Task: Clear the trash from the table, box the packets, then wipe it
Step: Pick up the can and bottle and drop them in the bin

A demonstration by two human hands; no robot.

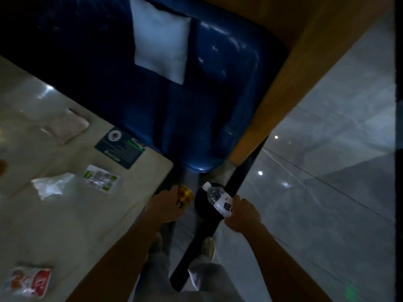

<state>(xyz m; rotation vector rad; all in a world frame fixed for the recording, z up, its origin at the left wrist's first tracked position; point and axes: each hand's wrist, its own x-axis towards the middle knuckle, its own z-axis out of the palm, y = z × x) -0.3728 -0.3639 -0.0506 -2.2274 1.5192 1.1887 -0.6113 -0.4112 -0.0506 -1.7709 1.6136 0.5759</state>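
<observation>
Trash carried to the bin.
My left hand [162, 207] holds a can [185, 196], my right hand [242, 211] a bottle [218, 198]; the bin [201, 203] at 12 o'clock looks narrow, so either may miss.

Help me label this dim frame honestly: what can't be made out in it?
- Head view: print on the packets is smeared by blur and low light.
- Yellow can: mostly covered by the left hand.
- Bottle: base hidden inside the right hand.
- Dark round bin: opening masked by the bottle.
- Red-and-white packet: label unreadable.
</observation>
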